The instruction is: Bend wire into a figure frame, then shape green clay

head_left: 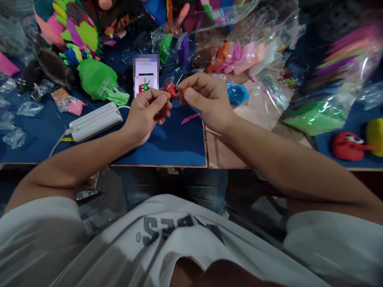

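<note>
My left hand [149, 113] is closed in a pinch at the middle of the table, thumb against forefinger. What lies between the fingertips is too small to make out. Close to it on the right, my right hand [211, 101] has its fingers curled toward the thumb; anything it holds is hidden. Red clay [171, 88], partly under clear plastic, shows behind the gap between the fingertips. Just beyond my left hand, a phone [152, 65] displays a green figure with antennae. Below the fingertips lies a thin magenta modelling tool [190, 118].
A white power bank [97, 122] with a cable lies left of my left hand. Bagged green clay [97, 79], colourful clay models [77, 30] and bags of coloured clay [236, 56] crowd the back. Blue clay [237, 93] sits beyond my right hand, a red clay head [347, 146] far right.
</note>
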A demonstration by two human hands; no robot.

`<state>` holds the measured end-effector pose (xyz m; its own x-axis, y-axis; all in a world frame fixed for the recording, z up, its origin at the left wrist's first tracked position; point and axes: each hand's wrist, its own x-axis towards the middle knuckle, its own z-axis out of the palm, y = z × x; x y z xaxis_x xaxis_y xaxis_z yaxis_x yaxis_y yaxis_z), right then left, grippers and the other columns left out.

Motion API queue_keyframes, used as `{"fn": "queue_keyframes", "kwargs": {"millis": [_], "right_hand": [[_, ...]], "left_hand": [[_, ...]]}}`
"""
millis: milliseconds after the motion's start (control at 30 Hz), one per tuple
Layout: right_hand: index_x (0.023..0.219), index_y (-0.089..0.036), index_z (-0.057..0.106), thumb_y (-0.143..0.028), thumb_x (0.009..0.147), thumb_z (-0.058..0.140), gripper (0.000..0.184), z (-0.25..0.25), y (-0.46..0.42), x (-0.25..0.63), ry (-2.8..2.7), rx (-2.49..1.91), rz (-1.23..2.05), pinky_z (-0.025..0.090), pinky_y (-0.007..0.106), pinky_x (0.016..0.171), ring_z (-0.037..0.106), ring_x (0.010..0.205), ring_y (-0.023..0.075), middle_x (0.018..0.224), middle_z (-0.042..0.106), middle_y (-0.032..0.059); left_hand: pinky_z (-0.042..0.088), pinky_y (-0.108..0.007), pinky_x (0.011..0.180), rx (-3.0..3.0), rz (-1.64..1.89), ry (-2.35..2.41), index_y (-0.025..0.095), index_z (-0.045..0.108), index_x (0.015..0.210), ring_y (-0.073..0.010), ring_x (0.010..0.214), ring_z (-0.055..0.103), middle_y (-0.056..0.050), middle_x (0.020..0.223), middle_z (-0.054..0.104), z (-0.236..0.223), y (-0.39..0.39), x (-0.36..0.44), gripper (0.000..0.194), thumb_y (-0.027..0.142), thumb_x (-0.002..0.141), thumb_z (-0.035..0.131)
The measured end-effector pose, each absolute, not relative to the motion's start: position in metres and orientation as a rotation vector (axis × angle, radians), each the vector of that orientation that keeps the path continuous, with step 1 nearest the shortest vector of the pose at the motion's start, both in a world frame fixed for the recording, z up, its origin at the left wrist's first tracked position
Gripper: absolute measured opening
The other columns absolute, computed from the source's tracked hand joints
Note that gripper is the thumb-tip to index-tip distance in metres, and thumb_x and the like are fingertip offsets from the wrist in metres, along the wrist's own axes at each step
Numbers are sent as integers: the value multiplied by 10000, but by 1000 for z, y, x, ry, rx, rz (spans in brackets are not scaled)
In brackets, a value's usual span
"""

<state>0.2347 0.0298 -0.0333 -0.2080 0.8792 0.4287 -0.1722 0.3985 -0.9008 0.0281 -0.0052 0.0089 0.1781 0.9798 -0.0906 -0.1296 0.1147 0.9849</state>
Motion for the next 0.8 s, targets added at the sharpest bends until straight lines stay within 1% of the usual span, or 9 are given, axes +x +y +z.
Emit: {"fn": "queue_keyframes", "kwargs": {"millis": [67, 167, 267, 367, 500, 567, 633, 700, 800], "right_hand": [[1057, -275, 863, -821, 921, 976, 573, -35, 27, 232, -1489, -732, 1109, 645, 367, 736, 736, 800, 191, 974, 839, 30], [1026, -285, 826, -893, 918, 926, 625, -36, 25, 230, -1497, -815, 1091, 650, 364, 693, 719, 761, 193, 919, 796, 20], [1031, -287, 811, -918, 900, 921, 654, -35, 24, 231, -1475, -840, 1080, 636, 351, 660, 710, 742, 192, 873, 758, 9], [991, -286, 823, -901, 924, 913, 626, -33, 23, 233, -1481, -844, 1063, 603, 357, 608, 676, 690, 189, 837, 749, 9], [884, -294, 824, -865, 910, 951, 586, -30, 19, 234, -1495, -822, 982, 521, 379, 543, 597, 607, 182, 775, 735, 12], [868, -298, 819, -867, 917, 942, 584, -28, 15, 233, -1505, -811, 980, 499, 383, 530, 575, 591, 183, 752, 722, 10], [861, -296, 812, -865, 923, 937, 585, -26, 9, 232, -1524, -811, 1023, 495, 382, 529, 563, 582, 181, 739, 710, 7], [850, -291, 810, -863, 926, 934, 590, -24, 4, 231, -1550, -812, 1063, 487, 376, 530, 551, 573, 175, 731, 702, 5], [815, -287, 815, -864, 929, 928, 598, -21, 0, 231, -1599, -814, 1033, 472, 371, 544, 548, 582, 171, 722, 703, 10]], "left_hand": [[525, -176, 666, 1048, 1068, 1008, 203, 647, 971, -80, 770, 722, 24, 884, 735, 12, -6, 30, 303, 346, 1141, 853], [555, -191, 728, 961, 1010, 930, 198, 643, 943, -88, 825, 725, 8, 936, 760, 15, -9, 30, 293, 304, 1151, 821], [551, -208, 721, 905, 919, 857, 191, 656, 931, -88, 794, 703, -2, 973, 776, 14, -10, 28, 290, 308, 1151, 804], [556, -208, 709, 904, 864, 848, 187, 678, 940, -84, 769, 692, -5, 990, 782, 10, -9, 25, 272, 321, 1119, 833], [633, -239, 734, 1031, 899, 911, 195, 732, 972, -125, 874, 779, -20, 1062, 816, 0, -5, 22, 194, 291, 1075, 866], [659, -251, 728, 1164, 960, 946, 212, 757, 1006, -150, 921, 818, -27, 1080, 829, -5, -3, 21, 194, 338, 1081, 884], [654, -245, 681, 1311, 1042, 958, 226, 770, 1026, -160, 905, 830, -31, 1043, 831, -8, -3, 19, 257, 441, 1091, 894], [633, -229, 622, 1438, 1097, 942, 224, 776, 1008, -153, 840, 813, -31, 961, 822, -9, -3, 18, 333, 524, 1084, 902], [611, -204, 581, 1541, 1100, 956, 211, 774, 974, -139, 768, 782, -24, 850, 799, -6, -4, 16, 373, 538, 1062, 931]]}}
